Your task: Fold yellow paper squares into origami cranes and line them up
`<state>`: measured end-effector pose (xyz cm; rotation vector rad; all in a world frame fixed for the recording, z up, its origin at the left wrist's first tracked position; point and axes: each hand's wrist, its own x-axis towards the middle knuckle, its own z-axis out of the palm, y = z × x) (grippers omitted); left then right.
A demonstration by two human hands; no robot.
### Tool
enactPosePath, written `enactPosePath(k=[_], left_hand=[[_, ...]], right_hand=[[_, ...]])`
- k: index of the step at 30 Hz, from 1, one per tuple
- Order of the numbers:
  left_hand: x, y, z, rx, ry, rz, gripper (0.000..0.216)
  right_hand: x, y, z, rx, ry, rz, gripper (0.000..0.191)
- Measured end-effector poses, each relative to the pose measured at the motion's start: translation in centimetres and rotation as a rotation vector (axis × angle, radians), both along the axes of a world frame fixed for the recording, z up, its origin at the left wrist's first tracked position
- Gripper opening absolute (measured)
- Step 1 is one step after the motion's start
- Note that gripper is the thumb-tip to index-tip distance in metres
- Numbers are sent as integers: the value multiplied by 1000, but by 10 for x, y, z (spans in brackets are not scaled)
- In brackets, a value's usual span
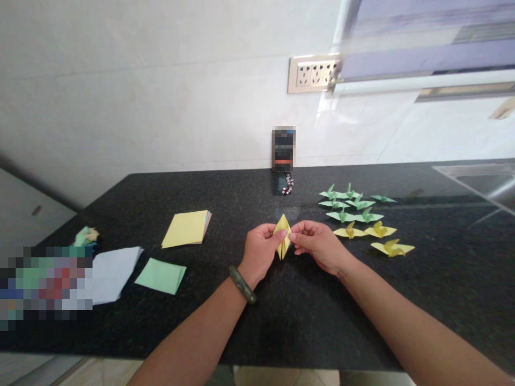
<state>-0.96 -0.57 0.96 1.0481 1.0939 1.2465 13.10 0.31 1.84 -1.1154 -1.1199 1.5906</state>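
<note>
A folded piece of yellow origami paper [284,222], narrow and diamond-shaped with a slit at its lower end, is held upright between my hands over the dark counter. My left hand [260,249], with a dark bangle at the wrist, is closed on its left side, the thumb lying across the front. On the right edge, my right hand [316,244] pinches the paper between thumb and fingers. To the right sit finished yellow paper cranes [392,247] and several green paper cranes [343,215] in rows.
Left on the black counter [225,332] lie a stack of yellow-topped square paper [187,229], green paper [161,276], white sheets [112,273] and a crumpled paper bundle [86,237]. A phone [284,150] with a beaded strap [288,185] leans on the wall below a socket panel [314,74].
</note>
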Motion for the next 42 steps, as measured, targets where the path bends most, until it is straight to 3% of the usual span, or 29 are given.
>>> enactPosePath(k=[23, 30, 34, 42], left_hand=[[1, -3, 5, -77, -54, -135, 32], [0, -3, 7, -92, -74, -134, 31], [0, -4, 9, -118, -44, -189, 27], [0, -5, 8, -170, -79, -280, 25]], right_hand=[[7, 5, 1, -15, -82, -80, 26], [9, 5, 4, 54, -41, 28, 25], [8, 4, 5, 155, -97, 33, 22], [7, 3, 2, 175, -106, -6, 23]])
